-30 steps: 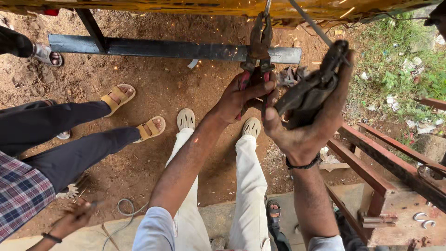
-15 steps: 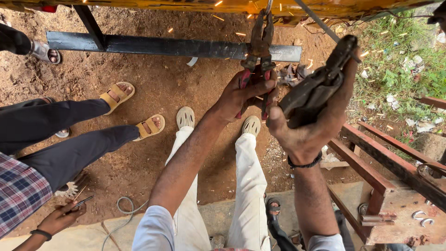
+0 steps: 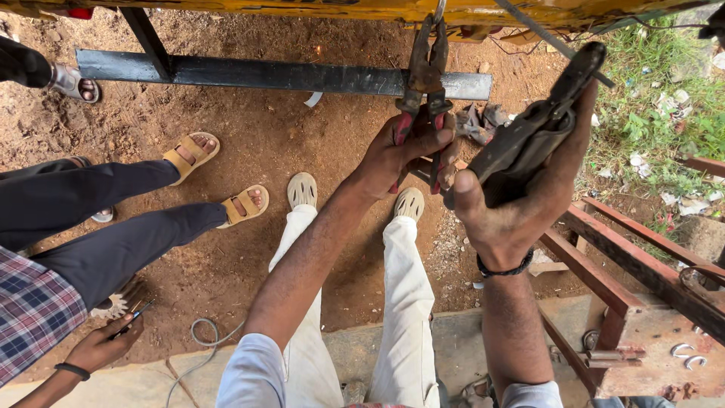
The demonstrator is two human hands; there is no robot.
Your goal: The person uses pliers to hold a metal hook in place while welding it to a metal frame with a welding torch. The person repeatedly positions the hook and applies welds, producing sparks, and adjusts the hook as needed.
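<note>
My left hand (image 3: 400, 155) grips the red handles of rusty pliers (image 3: 424, 72), whose jaws point up at the yellow metal body (image 3: 302, 9) overhead. My right hand (image 3: 513, 204) is closed around a dark welding electrode holder (image 3: 532, 128), raised beside the pliers; a thin rod (image 3: 547, 34) slants up from its tip toward the yellow body. A black band sits on my right wrist. Below my arms are my white trousers (image 3: 400, 302) and light clogs on the dirt.
A dark steel bar (image 3: 264, 74) runs across the ground under the yellow body. A seated person in dark trousers (image 3: 98, 219) and tan sandals is at left, a hand (image 3: 102, 347) holding a small tool. Rusty red frames (image 3: 627, 264) lie right, with grass beyond.
Both hands have held almost still on the pliers and holder. The other person's hand at lower left has shifted slightly.
</note>
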